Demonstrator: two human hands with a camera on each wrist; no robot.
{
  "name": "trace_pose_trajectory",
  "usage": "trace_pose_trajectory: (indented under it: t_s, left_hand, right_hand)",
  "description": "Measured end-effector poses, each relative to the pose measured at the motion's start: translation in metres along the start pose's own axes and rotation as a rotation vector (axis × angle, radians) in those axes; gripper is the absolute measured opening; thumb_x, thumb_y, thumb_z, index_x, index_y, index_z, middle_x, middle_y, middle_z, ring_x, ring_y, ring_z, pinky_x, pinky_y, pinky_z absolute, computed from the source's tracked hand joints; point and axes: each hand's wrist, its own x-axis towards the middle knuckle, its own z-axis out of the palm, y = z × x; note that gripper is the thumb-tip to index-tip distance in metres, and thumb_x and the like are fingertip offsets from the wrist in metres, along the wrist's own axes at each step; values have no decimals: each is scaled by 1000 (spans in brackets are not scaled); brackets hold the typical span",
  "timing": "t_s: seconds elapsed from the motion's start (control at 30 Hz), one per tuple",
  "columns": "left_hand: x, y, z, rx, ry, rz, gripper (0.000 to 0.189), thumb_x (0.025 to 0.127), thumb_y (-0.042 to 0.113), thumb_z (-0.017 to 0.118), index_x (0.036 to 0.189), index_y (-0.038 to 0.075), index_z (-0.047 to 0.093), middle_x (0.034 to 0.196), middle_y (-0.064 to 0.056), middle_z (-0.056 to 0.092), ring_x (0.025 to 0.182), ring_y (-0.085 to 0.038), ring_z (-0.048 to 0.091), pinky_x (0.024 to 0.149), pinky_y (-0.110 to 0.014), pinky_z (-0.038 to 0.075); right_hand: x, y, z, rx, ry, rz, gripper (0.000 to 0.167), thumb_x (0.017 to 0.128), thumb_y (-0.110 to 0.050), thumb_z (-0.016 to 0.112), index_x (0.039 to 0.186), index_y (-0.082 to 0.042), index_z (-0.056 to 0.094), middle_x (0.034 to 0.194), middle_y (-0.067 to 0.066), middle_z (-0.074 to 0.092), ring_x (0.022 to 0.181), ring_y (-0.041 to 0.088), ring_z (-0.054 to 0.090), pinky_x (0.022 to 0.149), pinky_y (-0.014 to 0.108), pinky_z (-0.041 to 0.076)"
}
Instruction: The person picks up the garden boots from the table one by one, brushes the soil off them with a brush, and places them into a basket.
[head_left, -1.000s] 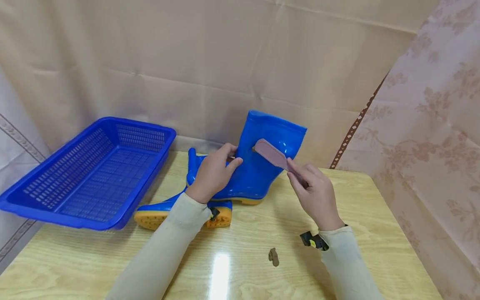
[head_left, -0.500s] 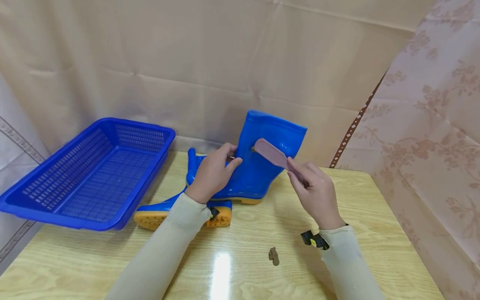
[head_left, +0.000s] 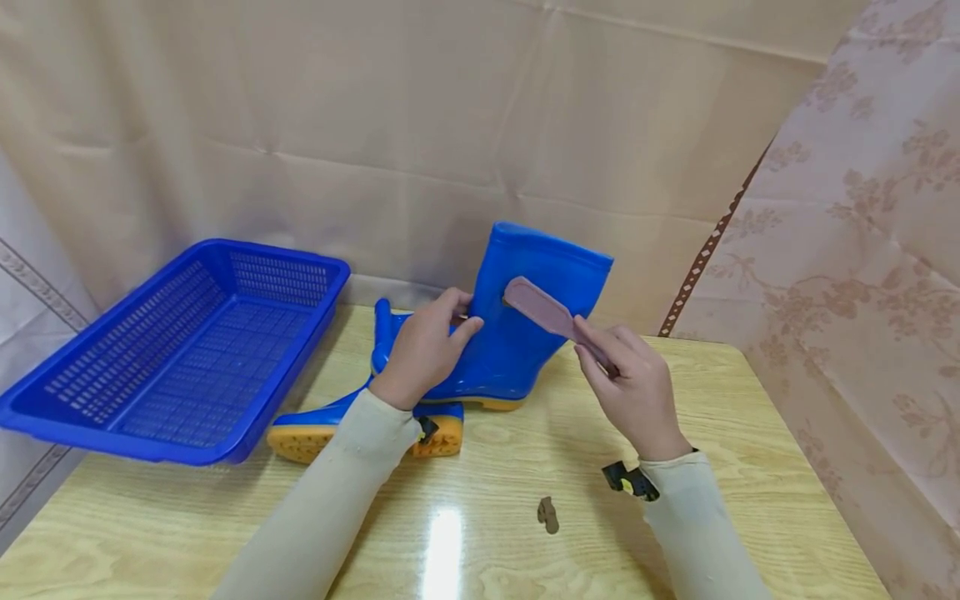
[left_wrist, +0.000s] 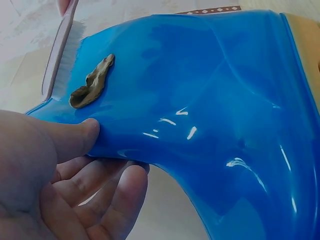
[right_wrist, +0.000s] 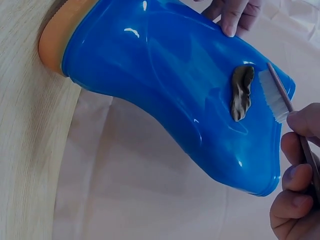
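Note:
A blue rubber boot (head_left: 491, 358) with a yellow sole stands on the table, its shaft leaning right. My left hand (head_left: 423, 350) grips the shaft's left edge, thumb on the near side and fingers behind. In my right hand (head_left: 633, 387) is the handle of a pinkish brush (head_left: 543, 308) with white bristles. A brown, clay-like lump (left_wrist: 95, 82) clings to the shaft, mostly hidden by the brush in the head view. The right wrist view shows the bristles (right_wrist: 272, 97) facing the boot, close beside the lump toward the boot's top.
A second blue boot (head_left: 318, 414) lies on its side behind my left forearm, yellow sole facing me. To the left stands a blue plastic basket (head_left: 251, 429). Another brown piece (head_left: 548, 515) lies on the wooden table (head_left: 750, 442) near the front. Curtains hang behind and at the right.
The brush head has shifted very slightly left and covers more of the brown lump. Both hands and the boot stay nearly in place.

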Motion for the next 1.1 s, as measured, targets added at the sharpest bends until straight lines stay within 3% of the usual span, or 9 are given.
trace_pose_trajectory:
  t_s: [0.37, 0.73, 0.93, 1.1]
  left_hand:
    - [0, -1, 1, 10, 10, 6, 39, 106, 35, 59, 138, 14, 56, 132, -6, 67, 120, -26, 65, 103, -49, 53]
    - [0, -1, 1, 9, 11, 8, 38, 106, 35, 59, 138, 14, 56, 132, -6, 67, 119, -26, 65, 103, -50, 53]
    - [-1, 0, -1, 2, 9, 13, 39, 106, 34, 59, 139, 13, 56, 133, -7, 67, 120, -26, 65, 103, -50, 53]
    - [0, 1, -1, 4, 7, 8, 39, 106, 34, 59, 138, 13, 56, 134, -8, 67, 120, -27, 65, 102, -50, 53]
  right_hand:
    - [-1, 1, -4, -28, -62, 36, 39, 89, 0, 79, 126, -12, 76, 84, 2, 67, 63, 8, 45, 54, 15, 29]
    - [1, -1, -5, -1, 12, 55, 36, 91, 0, 76, 126, -9, 75, 81, 3, 64, 64, 10, 43, 55, 18, 29]
    - [0, -2, -2, -38, -37, 39, 39, 91, -3, 77, 129, -12, 74, 83, 3, 65, 66, 10, 45, 57, 18, 29]
    - [-1, -2, -2, -31, -44, 59, 36, 89, -3, 77, 124, -12, 77, 79, -1, 62, 63, 9, 44, 55, 18, 29]
